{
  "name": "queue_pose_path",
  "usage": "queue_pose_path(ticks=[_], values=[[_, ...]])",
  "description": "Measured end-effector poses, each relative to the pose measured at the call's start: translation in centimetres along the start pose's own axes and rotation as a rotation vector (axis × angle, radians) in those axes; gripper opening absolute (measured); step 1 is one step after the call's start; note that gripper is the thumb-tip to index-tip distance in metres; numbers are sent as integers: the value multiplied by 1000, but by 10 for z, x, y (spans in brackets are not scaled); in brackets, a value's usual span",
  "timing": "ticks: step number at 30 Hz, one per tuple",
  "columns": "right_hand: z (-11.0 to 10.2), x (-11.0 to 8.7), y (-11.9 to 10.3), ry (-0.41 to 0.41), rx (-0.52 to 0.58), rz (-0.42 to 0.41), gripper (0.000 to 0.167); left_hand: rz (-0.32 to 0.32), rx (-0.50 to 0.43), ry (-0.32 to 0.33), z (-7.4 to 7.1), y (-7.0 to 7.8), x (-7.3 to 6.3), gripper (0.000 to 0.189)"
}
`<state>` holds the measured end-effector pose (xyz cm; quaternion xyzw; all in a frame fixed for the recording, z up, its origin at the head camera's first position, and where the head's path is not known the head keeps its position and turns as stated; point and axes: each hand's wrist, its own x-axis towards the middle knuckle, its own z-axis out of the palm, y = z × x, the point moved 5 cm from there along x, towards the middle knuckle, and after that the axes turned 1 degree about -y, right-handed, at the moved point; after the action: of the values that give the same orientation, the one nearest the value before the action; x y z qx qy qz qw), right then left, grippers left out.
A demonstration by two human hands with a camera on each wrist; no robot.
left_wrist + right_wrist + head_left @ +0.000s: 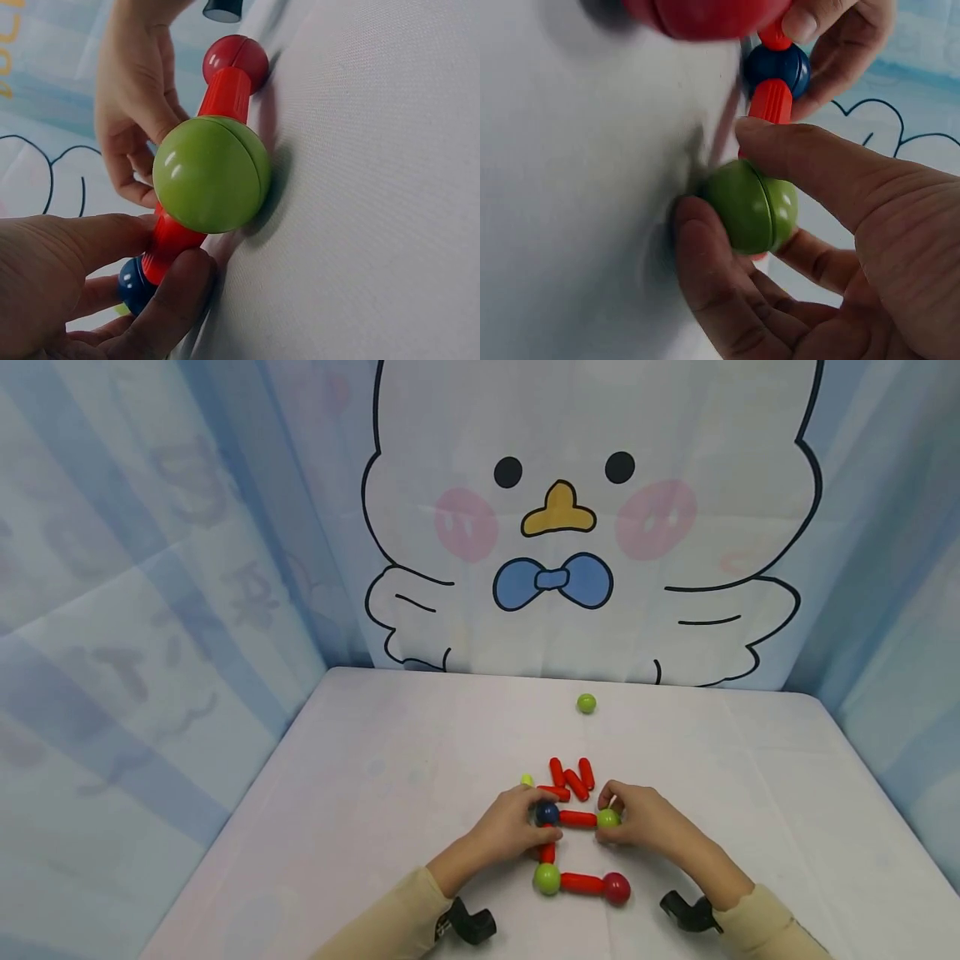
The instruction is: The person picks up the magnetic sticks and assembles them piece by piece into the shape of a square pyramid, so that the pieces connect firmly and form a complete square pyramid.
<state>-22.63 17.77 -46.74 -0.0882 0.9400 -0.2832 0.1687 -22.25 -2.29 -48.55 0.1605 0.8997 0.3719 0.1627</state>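
Note:
A build of coloured balls and red rods lies on the table, shaped like a square with its right side open. My left hand (506,828) pinches the left red rod (171,246) between thumb and finger, close below the dark blue ball (547,813). From that ball another red rod (577,819) runs right to a green ball (608,819), which my right hand (647,817) grips with thumb and fingers. Nearer to me, a larger green ball (547,878), a red rod (582,883) and a dark red ball (617,889) form the bottom row.
Several loose red rods (576,785) lie just beyond the build. A yellow-green ball (527,780) shows partly behind the left hand. Farther back sits a single green ball (587,703). A printed curtain (555,635) hangs behind the white table (390,760).

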Motion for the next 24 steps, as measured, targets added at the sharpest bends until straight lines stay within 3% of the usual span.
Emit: queue_pose_path(ticks=[11,14,17,24], values=[[3,-1,2,36,98,-32,33,25,40,-11,-2,1,0,50],[2,0,2,20,100,-32,26,30,96,-20,-4,4,0,48],[-3,3,2,34,70,-12,25,36,203,-27,-5,10,1,45],[-16,29,3,140,-26,36,29,87,610,31,-7,35,8,31]])
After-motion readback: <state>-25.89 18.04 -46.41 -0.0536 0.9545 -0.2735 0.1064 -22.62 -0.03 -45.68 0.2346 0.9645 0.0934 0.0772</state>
